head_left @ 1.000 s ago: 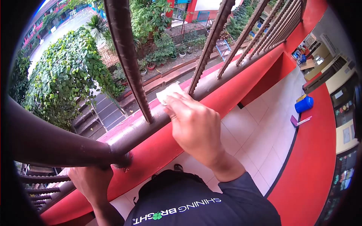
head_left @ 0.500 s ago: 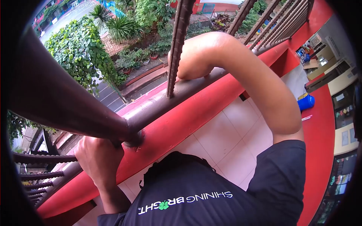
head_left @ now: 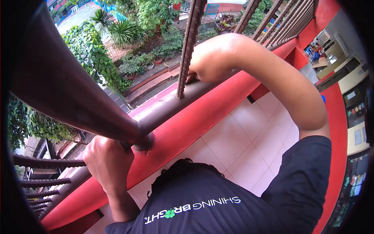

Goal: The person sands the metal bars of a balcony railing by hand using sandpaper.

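My left hand [head_left: 109,160] is closed around the brown railing pipe, just left of the thick upright post [head_left: 78,93]; its fingers curl under, mostly out of sight. Beyond a ribbed bar [head_left: 190,46], my right hand [head_left: 208,64] bends down over the lower railing pipe [head_left: 163,111]. Its fingers are largely hidden behind the wrist and the bar, so what they hold cannot be made out. Below the pipe runs a red ledge [head_left: 202,117].
More ribbed bars [head_left: 43,162] stand at the left and upper right. Pale floor tiles [head_left: 237,148] lie below the ledge. Plants [head_left: 128,35] and a walkway are outside the railing. Shelves or counters [head_left: 335,62] stand at the far right.
The view has shifted slightly. My right forearm and elbow appear further right, and the blue object at the right is now mostly hidden behind the arm. My left hand stays at the pipe.
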{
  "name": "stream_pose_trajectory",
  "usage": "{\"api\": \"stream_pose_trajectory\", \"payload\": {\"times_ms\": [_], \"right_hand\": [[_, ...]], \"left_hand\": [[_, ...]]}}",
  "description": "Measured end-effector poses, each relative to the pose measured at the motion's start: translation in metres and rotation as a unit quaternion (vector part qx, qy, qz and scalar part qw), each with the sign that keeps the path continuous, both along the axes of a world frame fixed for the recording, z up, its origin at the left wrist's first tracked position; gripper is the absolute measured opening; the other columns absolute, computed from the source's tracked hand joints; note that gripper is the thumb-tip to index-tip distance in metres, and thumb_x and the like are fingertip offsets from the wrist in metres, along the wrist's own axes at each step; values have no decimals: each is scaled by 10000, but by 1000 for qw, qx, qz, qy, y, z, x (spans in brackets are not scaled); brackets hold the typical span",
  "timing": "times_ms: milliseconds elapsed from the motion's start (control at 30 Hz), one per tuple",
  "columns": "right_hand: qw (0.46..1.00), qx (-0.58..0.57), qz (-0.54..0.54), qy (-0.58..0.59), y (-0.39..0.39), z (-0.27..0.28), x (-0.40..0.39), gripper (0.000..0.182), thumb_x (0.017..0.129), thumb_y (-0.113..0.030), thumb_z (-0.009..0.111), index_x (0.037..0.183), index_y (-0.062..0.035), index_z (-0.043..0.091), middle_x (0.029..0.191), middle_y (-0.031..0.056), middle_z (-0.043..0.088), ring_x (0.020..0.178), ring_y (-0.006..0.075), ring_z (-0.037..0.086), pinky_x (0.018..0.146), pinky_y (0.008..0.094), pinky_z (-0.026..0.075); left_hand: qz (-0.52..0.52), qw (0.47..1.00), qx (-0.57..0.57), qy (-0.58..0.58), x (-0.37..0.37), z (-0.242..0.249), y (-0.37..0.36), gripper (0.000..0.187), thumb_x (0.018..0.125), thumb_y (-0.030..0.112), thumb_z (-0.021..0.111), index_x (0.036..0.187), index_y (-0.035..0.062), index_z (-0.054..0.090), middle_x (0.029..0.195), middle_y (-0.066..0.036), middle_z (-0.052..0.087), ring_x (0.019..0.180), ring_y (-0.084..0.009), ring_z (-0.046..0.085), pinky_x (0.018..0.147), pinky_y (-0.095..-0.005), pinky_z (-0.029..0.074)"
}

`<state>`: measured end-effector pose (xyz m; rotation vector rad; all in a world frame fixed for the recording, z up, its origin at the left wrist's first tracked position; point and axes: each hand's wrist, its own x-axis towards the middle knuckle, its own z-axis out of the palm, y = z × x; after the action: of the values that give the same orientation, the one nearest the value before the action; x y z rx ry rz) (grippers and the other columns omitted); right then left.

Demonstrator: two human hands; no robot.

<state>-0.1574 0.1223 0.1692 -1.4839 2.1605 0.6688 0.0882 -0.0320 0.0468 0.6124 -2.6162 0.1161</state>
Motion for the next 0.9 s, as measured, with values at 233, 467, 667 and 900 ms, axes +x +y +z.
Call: {"api": "stream_pose_trajectory", "payload": {"times_ms": [233,467,667,900], "right_hand": [[982,-159,60,78,29,-27,17,266,872,-22,604,1028,-109,801,1002,123,773,1019,322,727,1105,467,488],[960,-257,93,56,46,-49,17,155,905,-60,634,960,-55,780,951,116,785,986,324,758,1106,508,498],[957,-279,-61,-45,42,-42,29,183,921,7,554,1001,-1,717,952,202,734,981,382,720,932,473,569],[937,-346,-42,-19,52,-52,36,297,912,21,544,1137,-30,730,1014,201,738,1057,395,700,944,471,563]], "left_hand": [[0,1000,17,2,-1,2,2,180,721,166,832,752,69,683,734,-142,663,723,-397,684,682,-506,519],[-9,1000,10,11,-1,2,1,181,731,176,831,772,68,692,727,-139,671,724,-401,698,665,-505,527],[-9,1000,3,4,0,3,1,172,739,174,829,779,70,697,730,-142,672,724,-401,699,661,-505,529],[-6,1000,-6,8,-1,2,1,188,723,172,835,770,63,689,722,-144,666,721,-399,698,659,-506,526]]}}
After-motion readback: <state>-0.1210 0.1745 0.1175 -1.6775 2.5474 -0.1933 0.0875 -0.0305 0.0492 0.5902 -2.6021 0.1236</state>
